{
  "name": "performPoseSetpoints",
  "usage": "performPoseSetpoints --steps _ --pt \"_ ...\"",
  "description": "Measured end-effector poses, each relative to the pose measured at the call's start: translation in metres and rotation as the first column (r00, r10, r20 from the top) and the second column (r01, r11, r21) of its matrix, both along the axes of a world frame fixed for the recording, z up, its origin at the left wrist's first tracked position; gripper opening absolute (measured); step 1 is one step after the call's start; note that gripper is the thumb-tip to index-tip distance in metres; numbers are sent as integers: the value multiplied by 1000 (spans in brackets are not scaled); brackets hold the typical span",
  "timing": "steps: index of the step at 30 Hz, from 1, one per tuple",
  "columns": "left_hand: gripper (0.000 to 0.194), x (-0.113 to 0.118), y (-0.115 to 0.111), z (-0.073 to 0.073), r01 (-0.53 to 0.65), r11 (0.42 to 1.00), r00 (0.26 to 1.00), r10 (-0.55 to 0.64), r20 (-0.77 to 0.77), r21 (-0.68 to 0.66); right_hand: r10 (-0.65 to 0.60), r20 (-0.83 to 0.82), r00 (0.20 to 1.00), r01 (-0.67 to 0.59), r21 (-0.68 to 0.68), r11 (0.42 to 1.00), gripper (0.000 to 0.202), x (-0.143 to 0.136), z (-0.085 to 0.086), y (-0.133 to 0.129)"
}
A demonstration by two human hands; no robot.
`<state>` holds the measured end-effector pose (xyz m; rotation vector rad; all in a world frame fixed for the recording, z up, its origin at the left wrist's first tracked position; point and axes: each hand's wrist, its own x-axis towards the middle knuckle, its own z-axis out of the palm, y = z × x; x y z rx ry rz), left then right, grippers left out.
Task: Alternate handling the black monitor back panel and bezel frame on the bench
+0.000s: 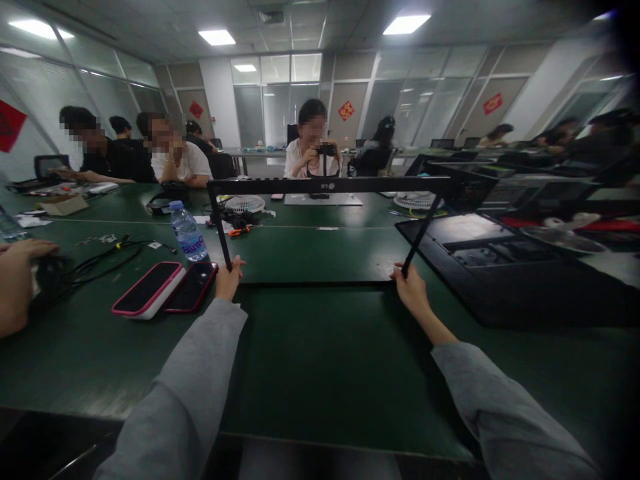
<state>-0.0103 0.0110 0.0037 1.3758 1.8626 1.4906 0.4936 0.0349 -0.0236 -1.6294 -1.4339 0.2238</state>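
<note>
A thin black rectangular frame (330, 185) with an LG logo, upside down, on its far bar is held up over the green table (320, 360). My left hand (229, 281) is closed round the lower left corner of the frame. At the lower right corner my right hand (411, 288) grips it in the same way. The tabletop shows through the open middle. Just left of my left hand lie a dark phone (193, 287) with a red edge and a pink-rimmed white device (149, 288).
A water bottle (188, 232) stands behind the phone, with cables (107, 263) farther left. Another person's hand (20, 280) is at the left edge. A large black panel (540, 287) lies on the right. Across the table a person (313, 143) holds a black object.
</note>
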Motion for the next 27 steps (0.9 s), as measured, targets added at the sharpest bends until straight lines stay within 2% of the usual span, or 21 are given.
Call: performPoseSetpoints --steps 7,12,16,20,24,27 --pt "49 1 -4 4 -66 997 996 64 -55 -47 -17 24 1000 17 -14 1000 41 -2 4 -3" --pt "48 3 -6 3 -121 991 967 105 -232 -54 -42 52 998 44 -32 999 46 -3 6 -4" --pt "44 5 -8 1 -92 982 919 21 -394 -163 -124 46 991 125 -23 992 57 2 2 -3" --pt "38 3 -8 0 -120 942 855 -63 -514 -314 -139 59 989 144 -106 984 50 10 -6 1" --pt "43 -1 -10 -1 -191 932 799 -35 -601 -308 -95 158 983 100 -29 995 43 13 -14 8" --pt "46 -2 -10 -3 -193 931 773 -50 -633 -309 -109 257 960 104 35 994 41 14 -18 11"
